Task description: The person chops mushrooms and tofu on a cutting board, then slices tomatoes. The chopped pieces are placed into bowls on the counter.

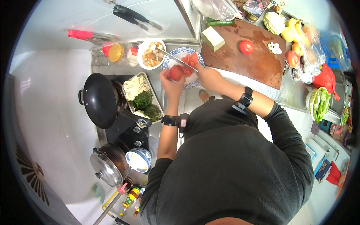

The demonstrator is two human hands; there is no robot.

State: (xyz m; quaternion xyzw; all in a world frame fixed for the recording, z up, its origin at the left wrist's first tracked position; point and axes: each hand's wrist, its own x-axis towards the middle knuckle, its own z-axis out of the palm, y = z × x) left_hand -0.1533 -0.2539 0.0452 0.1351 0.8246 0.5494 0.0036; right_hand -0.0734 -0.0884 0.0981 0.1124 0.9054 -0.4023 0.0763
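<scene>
My left hand [169, 83] holds a red tomato [176, 72] over a blue-and-white patterned plate [196, 81] that carries cut tomato pieces [192, 60]. My right hand [208, 77] grips a knife [176, 59] whose long blade reaches left across the plate, just above the tomato. Both wrists wear black bands. A second whole tomato [246, 47] lies on the brown cutting board [258, 62], beside a pale block of tofu [212, 38] and a few garlic cloves [276, 47].
A black wok [100, 99] and a lidded pot [108, 165] sit on the stove at left. A metal tray [160, 109] holds greens and pale strips. A white bowl [141, 48] of mixed ingredients, jars, tongs [135, 17], cabbage and fruit [288, 32] stand around.
</scene>
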